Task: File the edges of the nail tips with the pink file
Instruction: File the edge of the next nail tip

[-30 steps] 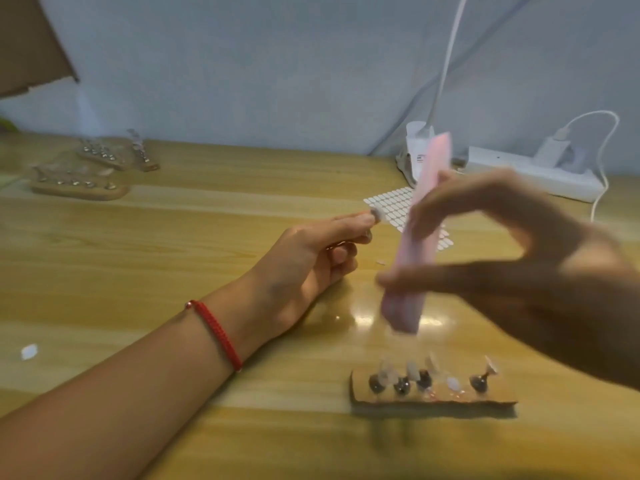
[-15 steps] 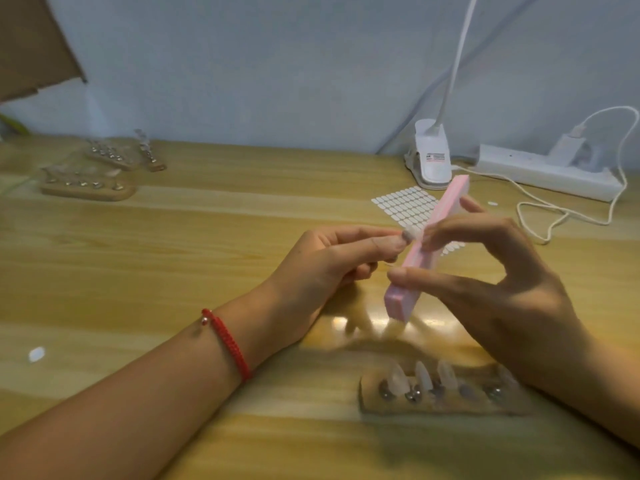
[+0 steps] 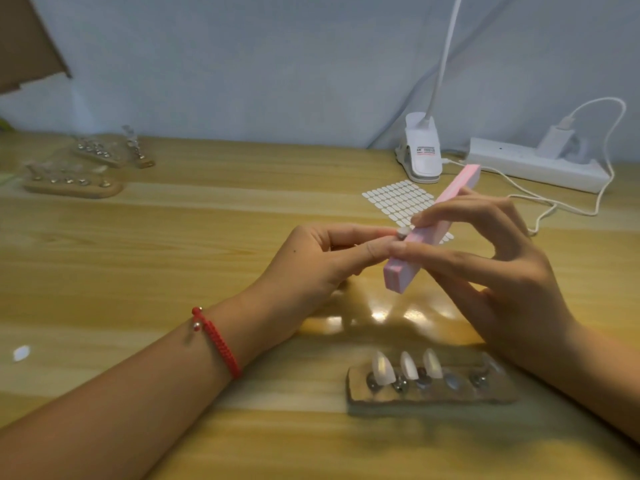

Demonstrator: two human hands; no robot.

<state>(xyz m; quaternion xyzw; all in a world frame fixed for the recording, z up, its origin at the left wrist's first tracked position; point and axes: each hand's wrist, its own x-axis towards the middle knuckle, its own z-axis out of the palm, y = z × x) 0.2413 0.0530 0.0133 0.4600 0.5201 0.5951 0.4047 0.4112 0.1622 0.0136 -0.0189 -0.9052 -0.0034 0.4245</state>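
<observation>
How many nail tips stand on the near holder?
3, on the left half of the holder: left tip, middle tip, right tip. Its blurred right end may hide another.

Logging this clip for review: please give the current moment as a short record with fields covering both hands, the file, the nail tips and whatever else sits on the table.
Left grip: left hand pinches one nail tip at its fingertips
Right grip: right hand holds pink file, tilted, upper end pointing away
Contact: nail tip appears to rest against the file's side
Holder: wooden holder nearest the camera, three standing nail tips on it
On table: sticker sheet, clip lamp, power strip, spare holders far left
</observation>
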